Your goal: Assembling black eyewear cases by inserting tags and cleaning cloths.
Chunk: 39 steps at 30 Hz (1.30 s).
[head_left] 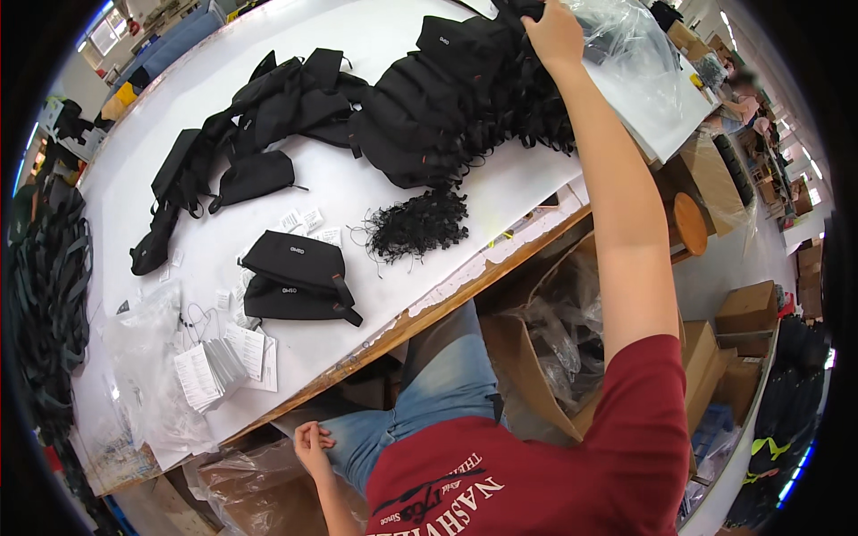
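My right hand [554,36] reaches to the far edge of the table, its fingers closed on a black pouch [517,11] at the end of a long overlapping row of black zip pouches [411,107]. My left hand [313,444] hangs by my lap below the table edge, fingers loosely bent and apart, holding nothing. Nearest to it on the table are a stack of white printed tags [207,375] and two black pouches [295,268] lying one over the other. Beyond them sits a tangled heap of black cords [416,225].
More black pouches [286,103] lie in a loose pile at the far left. Clear plastic bags [147,366] cover the table's left end; clear sheeting [626,36] lies far right. Below the wooden table edge [393,335] stands an open cardboard box [527,357]. A round stool [689,223] is beside it.
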Each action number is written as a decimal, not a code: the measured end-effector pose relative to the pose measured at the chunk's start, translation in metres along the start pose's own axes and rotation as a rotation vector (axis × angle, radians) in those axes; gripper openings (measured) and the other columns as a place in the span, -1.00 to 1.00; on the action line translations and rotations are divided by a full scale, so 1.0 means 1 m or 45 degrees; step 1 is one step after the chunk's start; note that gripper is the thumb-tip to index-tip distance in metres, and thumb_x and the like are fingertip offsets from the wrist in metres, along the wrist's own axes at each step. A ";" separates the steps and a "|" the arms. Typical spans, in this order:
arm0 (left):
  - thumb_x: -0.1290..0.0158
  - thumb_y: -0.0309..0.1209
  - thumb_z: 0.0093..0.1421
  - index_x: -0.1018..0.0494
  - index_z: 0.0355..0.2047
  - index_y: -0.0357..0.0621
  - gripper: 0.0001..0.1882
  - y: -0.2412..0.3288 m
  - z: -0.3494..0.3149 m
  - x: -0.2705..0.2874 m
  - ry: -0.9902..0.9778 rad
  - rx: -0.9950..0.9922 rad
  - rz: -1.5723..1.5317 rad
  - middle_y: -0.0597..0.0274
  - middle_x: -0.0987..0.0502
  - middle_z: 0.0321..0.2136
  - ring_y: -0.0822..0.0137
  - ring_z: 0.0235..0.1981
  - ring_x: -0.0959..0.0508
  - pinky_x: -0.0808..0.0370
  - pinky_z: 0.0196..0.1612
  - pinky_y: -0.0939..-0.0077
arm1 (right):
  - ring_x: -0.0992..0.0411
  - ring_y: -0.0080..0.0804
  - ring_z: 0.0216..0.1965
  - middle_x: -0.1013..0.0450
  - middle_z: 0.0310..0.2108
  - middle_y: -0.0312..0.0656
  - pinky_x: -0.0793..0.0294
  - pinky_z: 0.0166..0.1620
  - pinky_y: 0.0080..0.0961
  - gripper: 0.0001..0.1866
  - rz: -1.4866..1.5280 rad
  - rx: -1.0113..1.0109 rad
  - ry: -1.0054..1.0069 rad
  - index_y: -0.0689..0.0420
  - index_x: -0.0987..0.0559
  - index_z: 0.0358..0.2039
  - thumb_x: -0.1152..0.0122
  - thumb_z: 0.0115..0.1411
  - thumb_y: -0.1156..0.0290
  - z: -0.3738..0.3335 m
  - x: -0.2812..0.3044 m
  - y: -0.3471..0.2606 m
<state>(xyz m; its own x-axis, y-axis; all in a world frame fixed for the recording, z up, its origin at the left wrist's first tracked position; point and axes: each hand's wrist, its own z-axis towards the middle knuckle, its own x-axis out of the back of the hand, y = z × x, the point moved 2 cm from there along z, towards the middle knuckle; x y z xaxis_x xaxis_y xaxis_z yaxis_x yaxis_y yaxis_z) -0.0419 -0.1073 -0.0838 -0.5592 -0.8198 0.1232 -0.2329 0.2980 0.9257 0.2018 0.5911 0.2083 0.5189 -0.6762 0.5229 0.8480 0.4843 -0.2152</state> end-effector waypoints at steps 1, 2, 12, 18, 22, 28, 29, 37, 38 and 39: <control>0.03 -0.42 0.28 -0.40 -0.28 -0.24 -0.87 0.000 -0.001 0.002 -0.010 0.009 0.025 0.21 -0.49 -0.58 0.50 -0.69 -0.44 -0.36 -0.61 0.74 | -0.26 0.13 0.08 -0.30 0.03 0.25 -0.28 0.11 -0.11 -0.44 0.011 -0.005 0.002 0.32 -0.35 0.02 -0.12 0.01 0.34 0.001 -0.002 -0.008; 0.03 -0.42 0.28 -0.40 -0.28 -0.24 -0.87 -0.001 -0.003 0.003 -0.024 0.019 0.048 0.20 -0.48 -0.59 0.50 -0.71 -0.43 -0.35 -0.63 0.74 | -0.26 0.13 0.09 -0.30 0.04 0.24 -0.29 0.10 -0.11 -0.44 -0.005 -0.062 -0.291 0.31 -0.35 0.02 -0.13 0.00 0.34 0.002 -0.003 -0.016; 0.04 -0.41 0.29 -0.39 -0.28 -0.25 -0.86 0.006 0.001 -0.001 -0.052 0.034 0.029 0.19 -0.48 -0.60 0.49 -0.74 -0.43 -0.33 -0.68 0.75 | -0.46 -0.16 -0.07 -0.50 -0.13 -0.09 -0.44 -0.03 -0.31 -0.52 -0.361 -0.045 -0.519 0.13 -0.51 -0.08 -0.24 0.04 0.11 0.004 -0.012 0.007; 0.05 -0.41 0.30 -0.38 -0.27 -0.26 -0.85 -0.003 -0.003 -0.005 -0.015 -0.080 0.033 0.21 -0.47 -0.59 0.52 -0.75 -0.40 -0.32 -0.68 0.76 | -0.51 -0.33 -0.31 -0.54 -0.29 -0.22 -0.47 -0.27 -0.44 -0.71 -0.066 0.194 -0.508 0.01 -0.56 -0.20 -0.21 0.06 0.23 -0.053 0.047 -0.073; 0.04 -0.41 0.29 -0.38 -0.27 -0.25 -0.86 0.005 -0.006 -0.010 0.039 -0.065 0.042 0.23 -0.46 -0.61 0.55 -0.73 -0.39 -0.32 -0.67 0.77 | -0.51 -0.23 -0.44 -0.51 -0.57 -0.27 -0.49 -0.35 -0.32 -0.89 0.525 0.482 -1.106 -0.13 -0.62 -0.43 -0.20 0.02 0.23 -0.185 0.064 -0.148; 0.02 -0.44 0.28 -0.42 -0.27 -0.22 -0.89 0.003 -0.016 -0.013 0.069 -0.157 0.287 0.35 -0.43 -0.53 0.64 -0.57 -0.37 -0.30 -0.56 0.79 | -0.51 -0.23 -0.37 -0.51 -0.41 -0.24 -0.46 -0.38 -0.31 -0.86 0.695 0.896 -1.308 0.02 -0.57 -0.41 -0.24 -0.06 0.46 -0.287 0.032 -0.202; 0.02 -0.44 0.28 -0.42 -0.27 -0.22 -0.89 0.003 -0.017 -0.012 0.065 -0.158 0.274 0.35 -0.44 -0.53 0.64 -0.56 -0.38 -0.31 -0.55 0.79 | -0.51 -0.22 -0.37 -0.50 -0.40 -0.22 -0.47 -0.37 -0.33 -0.86 0.625 1.012 -1.378 0.03 -0.57 -0.41 -0.25 -0.07 0.46 -0.291 0.029 -0.210; 0.01 -0.46 0.27 -0.44 -0.29 -0.25 -0.89 -0.001 -0.019 -0.016 0.103 -0.224 0.271 0.35 -0.44 -0.57 0.63 -0.61 -0.37 -0.31 -0.55 0.78 | -0.49 -0.16 -0.39 -0.45 -0.36 -0.15 -0.47 -0.34 -0.30 -0.94 0.466 1.093 -1.492 0.11 -0.55 -0.48 -0.22 0.00 0.43 -0.282 0.021 -0.215; 0.01 -0.47 0.26 -0.45 -0.30 -0.27 -0.89 -0.001 -0.020 -0.015 0.104 -0.236 0.285 0.34 -0.44 -0.59 0.63 -0.62 -0.38 -0.32 -0.55 0.78 | -0.49 -0.16 -0.39 -0.46 -0.35 -0.17 -0.47 -0.33 -0.30 -0.95 0.571 0.921 -1.484 0.11 -0.55 -0.50 -0.20 0.03 0.43 -0.269 0.027 -0.216; 0.01 -0.47 0.26 -0.45 -0.30 -0.27 -0.89 -0.001 -0.021 -0.014 0.117 -0.231 0.282 0.34 -0.44 -0.59 0.63 -0.62 -0.38 -0.32 -0.55 0.78 | -0.47 -0.21 -0.42 -0.43 -0.40 -0.20 -0.43 -0.37 -0.33 -0.92 0.685 0.835 -1.315 0.11 -0.54 -0.49 -0.21 0.04 0.40 -0.253 0.034 -0.217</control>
<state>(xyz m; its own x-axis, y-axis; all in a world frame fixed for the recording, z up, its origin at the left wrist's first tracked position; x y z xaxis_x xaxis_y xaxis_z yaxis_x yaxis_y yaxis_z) -0.0172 -0.1068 -0.0790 -0.5044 -0.7878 0.3536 0.0377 0.3890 0.9205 0.0630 0.3228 0.0642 0.2039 0.2679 0.9416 0.2058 0.9286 -0.3088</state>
